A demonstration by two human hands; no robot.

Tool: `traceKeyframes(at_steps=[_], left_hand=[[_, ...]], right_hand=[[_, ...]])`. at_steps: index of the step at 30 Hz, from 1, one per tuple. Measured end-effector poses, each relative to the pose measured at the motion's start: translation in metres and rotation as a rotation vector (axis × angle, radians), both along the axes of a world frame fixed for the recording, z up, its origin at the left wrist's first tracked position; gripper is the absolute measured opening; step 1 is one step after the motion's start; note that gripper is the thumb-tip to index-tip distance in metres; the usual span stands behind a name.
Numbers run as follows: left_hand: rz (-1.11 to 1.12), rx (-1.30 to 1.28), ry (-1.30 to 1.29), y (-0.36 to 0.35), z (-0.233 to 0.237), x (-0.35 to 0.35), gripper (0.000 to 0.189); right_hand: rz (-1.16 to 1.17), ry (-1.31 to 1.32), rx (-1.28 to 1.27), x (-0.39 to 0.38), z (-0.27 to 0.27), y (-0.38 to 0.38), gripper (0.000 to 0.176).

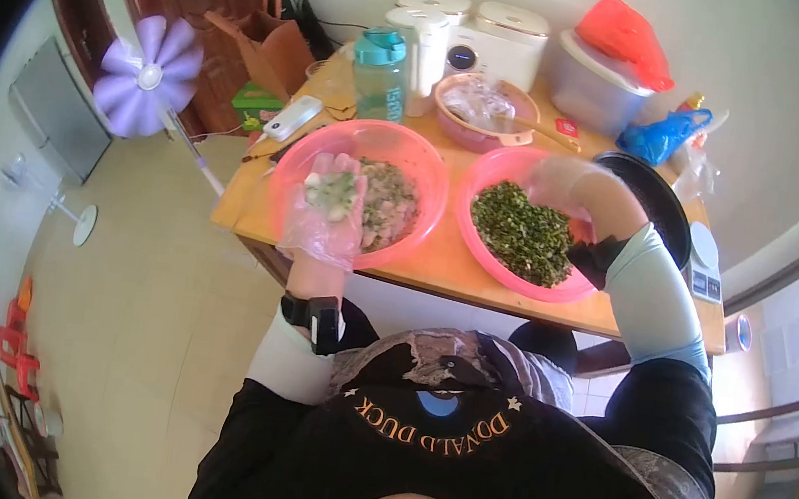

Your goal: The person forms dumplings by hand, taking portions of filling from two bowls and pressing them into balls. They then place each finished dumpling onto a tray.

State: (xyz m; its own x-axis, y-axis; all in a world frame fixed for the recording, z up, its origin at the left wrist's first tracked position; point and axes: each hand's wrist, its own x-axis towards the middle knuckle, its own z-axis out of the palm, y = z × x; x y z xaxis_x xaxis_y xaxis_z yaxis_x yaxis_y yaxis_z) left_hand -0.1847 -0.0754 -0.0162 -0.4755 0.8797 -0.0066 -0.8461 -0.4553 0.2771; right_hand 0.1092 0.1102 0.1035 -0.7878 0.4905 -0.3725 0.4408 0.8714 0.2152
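My left hand (321,229), in a clear plastic glove, is palm up over the left pink bowl (436,179). On its palm rests a clump of pale mixture with green bits (330,193). More of the pale, chunky mixture (387,203) fills the bowl beside it. My right hand (574,187), also gloved and smeared by motion, is at the far right rim of the right pink bowl (464,220). That bowl holds finely chopped dark green leaves (523,231); the right fingers are too blurred to read.
Behind the bowls stand a teal water bottle (379,75), a smaller pink basin (483,137) with a plastic bag, and a white appliance (497,45). A black pan (664,199) and a kitchen scale (705,265) sit to the right. A purple fan (148,75) stands left.
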Motion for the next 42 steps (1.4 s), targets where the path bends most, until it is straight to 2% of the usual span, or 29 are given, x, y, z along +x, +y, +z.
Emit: traceKeyframes(at_steps=[2,3,5,6,8,9,11,12,14,15,19,22,24,26,28,29,30,32,34,36,37,40,42], left_hand=[[0.043,-0.082,-0.012,0.001,0.005,0.002,0.049],[0.049,-0.105,-0.023,0.000,0.011,0.005,0.049],[0.054,-0.123,-0.011,0.000,0.013,0.006,0.050],[0.061,-0.139,-0.001,0.000,0.014,0.007,0.050],[0.056,-0.130,-0.005,-0.001,0.013,0.007,0.050],[0.050,-0.117,-0.011,-0.001,0.013,0.007,0.050],[0.064,-0.143,0.019,-0.002,0.018,0.011,0.049],[0.078,-0.172,0.041,-0.003,0.020,0.012,0.049],[0.055,-0.134,0.035,-0.002,0.015,0.008,0.049],[0.030,-0.100,0.026,-0.002,0.011,0.005,0.048],[-0.009,-0.022,0.033,-0.001,0.011,0.005,0.044],[-0.021,-0.050,0.021,-0.011,0.038,0.023,0.045],[-0.036,-0.096,0.034,-0.010,0.064,0.043,0.045],[-0.079,-0.084,0.001,0.000,0.072,0.065,0.044],[-0.123,-0.064,-0.029,0.012,0.071,0.085,0.043],[-0.247,0.006,-0.042,0.020,0.062,0.094,0.041],[-0.371,0.076,-0.055,0.030,0.052,0.103,0.039],[-0.442,0.081,-0.123,0.050,0.030,0.124,0.035],[-0.517,0.086,-0.192,0.061,0.024,0.147,0.031],[-0.508,-0.152,-0.194,0.069,0.023,0.168,0.023],[-0.531,-0.125,-0.223,0.072,0.015,0.176,0.020],[-0.629,-0.015,-0.204,0.086,-0.008,0.187,0.022],[-0.610,-0.008,-0.139,0.071,0.023,0.202,0.024]], right_hand=[[-0.519,0.086,-0.341,0.012,0.014,-0.056,0.070],[-0.524,0.090,-0.342,0.018,0.003,-0.056,0.070],[-0.366,0.121,-0.244,0.025,-0.036,-0.045,0.091],[-0.367,0.124,-0.247,0.025,-0.047,-0.040,0.091],[-0.181,0.265,-0.106,0.022,-0.059,-0.034,0.088],[-0.180,0.271,-0.105,0.020,-0.059,-0.033,0.088],[-0.209,0.079,-0.191,0.013,-0.054,-0.033,0.081],[-0.208,0.084,-0.185,0.006,-0.045,-0.039,0.081],[-0.307,-0.144,-0.165,-0.005,-0.031,-0.053,0.072],[-0.277,-0.138,-0.147,-0.007,-0.045,-0.043,0.058],[-0.318,-0.268,-0.114,-0.018,-0.036,-0.031,0.049],[-0.232,-0.207,-0.106,-0.015,-0.024,-0.014,0.045],[-0.100,-0.206,-0.124,-0.003,-0.020,-0.003,0.033],[-0.067,-0.149,-0.059,0.022,-0.032,0.006,0.033],[-0.061,0.202,-0.156,0.039,-0.040,0.015,0.033],[-0.272,0.104,-0.222,0.030,-0.015,-0.008,0.030],[-0.274,0.100,-0.216,0.033,-0.010,-0.012,0.030],[-0.490,0.133,-0.321,0.040,-0.005,-0.017,0.032],[-0.516,0.208,-0.326,0.050,0.002,-0.028,0.026],[-0.560,0.366,-0.343,0.060,0.008,-0.036,0.018],[-0.624,0.569,-0.563,0.068,-0.001,-0.029,0.023],[-0.619,0.686,-0.536,0.056,0.018,-0.043,0.018],[-0.590,0.618,-0.503,0.037,0.029,-0.058,0.019]])
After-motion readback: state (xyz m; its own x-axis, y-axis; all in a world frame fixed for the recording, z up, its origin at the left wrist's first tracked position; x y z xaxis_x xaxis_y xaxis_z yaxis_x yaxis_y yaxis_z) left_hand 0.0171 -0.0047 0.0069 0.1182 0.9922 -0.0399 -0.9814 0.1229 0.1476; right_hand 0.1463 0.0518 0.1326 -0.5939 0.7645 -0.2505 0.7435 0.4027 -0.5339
